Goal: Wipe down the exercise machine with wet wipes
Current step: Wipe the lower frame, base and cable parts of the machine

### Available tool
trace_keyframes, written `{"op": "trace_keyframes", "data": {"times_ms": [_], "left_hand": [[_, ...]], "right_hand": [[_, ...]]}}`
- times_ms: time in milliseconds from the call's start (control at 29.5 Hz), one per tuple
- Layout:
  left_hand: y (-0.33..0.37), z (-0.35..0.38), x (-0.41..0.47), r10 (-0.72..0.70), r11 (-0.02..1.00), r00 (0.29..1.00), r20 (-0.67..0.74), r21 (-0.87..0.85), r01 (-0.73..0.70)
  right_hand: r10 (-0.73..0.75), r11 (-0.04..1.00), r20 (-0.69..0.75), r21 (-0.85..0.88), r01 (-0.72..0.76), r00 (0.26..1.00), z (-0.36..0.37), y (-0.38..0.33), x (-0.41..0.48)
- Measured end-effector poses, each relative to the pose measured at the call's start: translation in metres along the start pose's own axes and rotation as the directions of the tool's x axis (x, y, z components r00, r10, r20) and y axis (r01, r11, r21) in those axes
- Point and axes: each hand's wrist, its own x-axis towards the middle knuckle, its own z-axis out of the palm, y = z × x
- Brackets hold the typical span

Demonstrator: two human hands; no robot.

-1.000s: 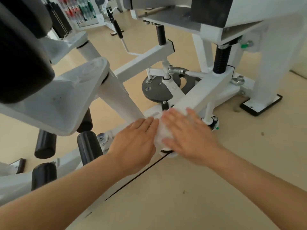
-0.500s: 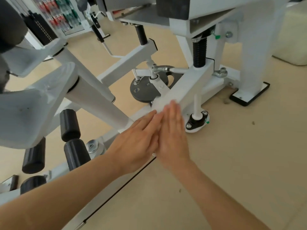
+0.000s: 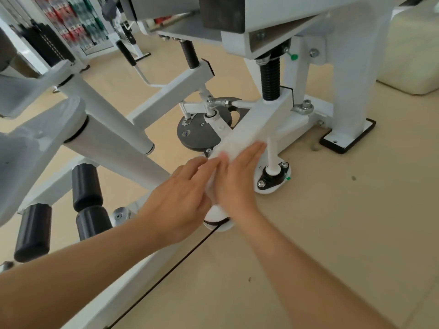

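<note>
Wet wipe [image 3: 237,146] drapes the frame bar [image 3: 268,115], pressed by flat, straight-fingered left hand [image 3: 180,205] and right hand [image 3: 237,184].

No text, brand or number can be read. The dark round plate [image 3: 197,136] at the base of the exercise machine [image 3: 259,122] carries a small blue mark, perhaps a logo, too small to make out. The red and green stickers [image 3: 78,22] in the far background are blurred and their print is illegible.

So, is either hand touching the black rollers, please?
No, the left hand and right hand lie on the white bar, apart from the black rollers.
</note>
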Motion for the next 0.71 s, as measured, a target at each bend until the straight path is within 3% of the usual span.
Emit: {"op": "trace_keyframes", "data": {"times_ms": [68, 169, 372, 474, 575, 711], "left_hand": [[0.004, -0.001, 0.006, -0.003, 0.999, 1.0, 0.024, 0.035, 0.002], [-0.001, -0.005, 0.008, 0.039, 0.998, 0.998, 0.047, 0.044, -0.041], [0.002, -0.007, 0.02, 0.064, 0.986, 0.998, -0.011, -0.153, -0.065], [0.006, 0.004, 0.021, 0.064, 0.962, 0.995, -0.082, -0.261, -0.083], [0.006, 0.019, 0.027, 0.034, 0.942, 0.99, -0.139, -0.327, -0.078], [0.007, 0.033, 0.035, 0.077, 0.969, 0.974, -0.213, -0.213, -0.123]], "right_hand": [[0.101, 0.995, -0.025, -0.005, -0.102, 0.995, -0.021, -0.002, 0.043], [0.13, 0.991, -0.039, -0.014, -0.131, 0.991, -0.034, -0.013, 0.063], [0.148, 0.968, 0.221, -0.233, -0.095, 0.964, -0.019, -0.014, -0.007], [0.287, 0.935, 0.305, -0.297, -0.195, 0.908, -0.026, -0.019, 0.0], [0.392, 0.916, 0.197, -0.18, -0.36, 0.899, -0.037, -0.033, 0.037], [0.246, 0.962, -0.096, -0.097, -0.255, 0.964, -0.047, -0.039, 0.076]]}}
